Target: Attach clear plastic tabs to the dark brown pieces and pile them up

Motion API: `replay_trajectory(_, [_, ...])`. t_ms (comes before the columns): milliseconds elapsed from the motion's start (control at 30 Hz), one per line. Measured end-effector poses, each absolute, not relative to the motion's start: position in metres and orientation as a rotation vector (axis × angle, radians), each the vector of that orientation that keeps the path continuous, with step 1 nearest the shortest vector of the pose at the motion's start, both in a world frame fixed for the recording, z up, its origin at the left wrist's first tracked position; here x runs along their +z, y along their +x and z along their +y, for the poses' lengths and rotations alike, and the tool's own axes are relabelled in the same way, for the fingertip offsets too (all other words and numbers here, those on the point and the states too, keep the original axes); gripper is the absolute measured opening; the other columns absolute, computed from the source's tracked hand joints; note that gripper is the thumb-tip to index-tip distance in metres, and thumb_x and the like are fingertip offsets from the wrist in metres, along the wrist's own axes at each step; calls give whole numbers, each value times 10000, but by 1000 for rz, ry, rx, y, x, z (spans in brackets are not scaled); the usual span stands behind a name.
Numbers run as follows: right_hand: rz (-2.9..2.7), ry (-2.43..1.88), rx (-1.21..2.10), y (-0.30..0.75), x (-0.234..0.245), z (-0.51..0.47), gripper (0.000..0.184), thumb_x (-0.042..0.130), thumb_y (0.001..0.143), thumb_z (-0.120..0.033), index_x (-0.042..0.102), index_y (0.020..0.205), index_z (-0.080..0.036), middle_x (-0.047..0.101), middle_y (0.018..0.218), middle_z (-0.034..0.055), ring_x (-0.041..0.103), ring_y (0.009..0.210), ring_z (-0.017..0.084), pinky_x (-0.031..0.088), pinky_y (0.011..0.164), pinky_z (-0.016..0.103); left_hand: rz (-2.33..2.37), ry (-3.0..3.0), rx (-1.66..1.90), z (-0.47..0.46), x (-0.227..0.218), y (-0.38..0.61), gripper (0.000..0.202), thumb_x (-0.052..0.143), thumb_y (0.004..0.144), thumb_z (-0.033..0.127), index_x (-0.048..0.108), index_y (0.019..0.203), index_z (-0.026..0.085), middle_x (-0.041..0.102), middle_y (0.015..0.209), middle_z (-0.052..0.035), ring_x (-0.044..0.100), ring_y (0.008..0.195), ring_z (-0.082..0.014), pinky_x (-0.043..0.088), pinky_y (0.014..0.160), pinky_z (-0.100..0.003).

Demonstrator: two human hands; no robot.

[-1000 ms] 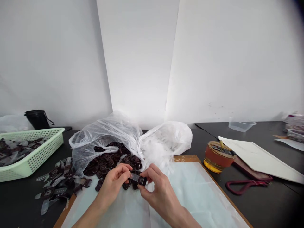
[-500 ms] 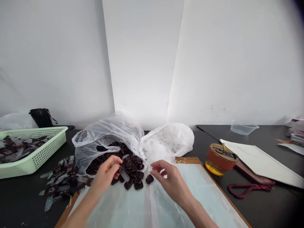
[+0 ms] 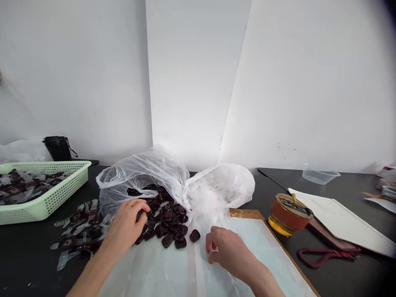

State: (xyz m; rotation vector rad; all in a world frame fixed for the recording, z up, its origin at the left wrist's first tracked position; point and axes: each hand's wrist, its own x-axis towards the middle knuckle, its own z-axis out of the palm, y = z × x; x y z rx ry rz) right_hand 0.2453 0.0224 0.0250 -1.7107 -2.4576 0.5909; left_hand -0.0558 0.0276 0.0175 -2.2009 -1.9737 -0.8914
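White wall panels (image 3: 192, 82) rise behind a dark tabletop (image 3: 278, 181). The left hand (image 3: 123, 225) is curled down at the edge of a heap of dark moulded pieces (image 3: 168, 218), its fingertips in among them and only narrowly parted. The back of the hand hides them, so whether it has pinched a piece is hard to tell. The right hand (image 3: 227, 247) sits apart on or just above a pale sheet (image 3: 154, 268), its fingers loosely curled with nothing visible between them. Nearest to it, a few stray pieces lie at the front of the heap.

The heap spills from the mouth of a white plastic bag (image 3: 216, 189) onto the sheet's upper part. To the left, pieces fitted with clear strips (image 3: 77, 237) lie scattered on the tabletop, and more fill a green perforated basket (image 3: 46, 194). A fair number therefore appear fitted, while the heap of bare pieces looks the larger share left. Farther right sit an orange-and-gold tin (image 3: 289, 216), a white folder (image 3: 334, 216) and a clear plastic tub (image 3: 318, 176).
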Motion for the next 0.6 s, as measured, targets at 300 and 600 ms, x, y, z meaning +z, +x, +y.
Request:
replay_trajectory(300, [-2555, -1793, 397, 235, 28, 12, 299, 578, 681, 19, 728, 847, -179, 728, 954, 106, 676, 875, 287, 321, 614, 288, -1911, -2543, -1208, 18, 6, -20, 193, 466, 871, 193, 652, 859, 243, 709, 1051, -53, 645, 986, -242, 501, 875, -376])
replay_trajectory(600, [-2467, -1713, 315, 231, 16, 14, 366, 478, 653, 87, 700, 782, -175, 741, 839, 105, 682, 793, 278, 356, 589, 287, -2045, -2627, -1554, 16, 5, -9, 167, 518, 878, 265, 683, 876, 237, 728, 990, -47, 672, 866, -237, 504, 828, -358])
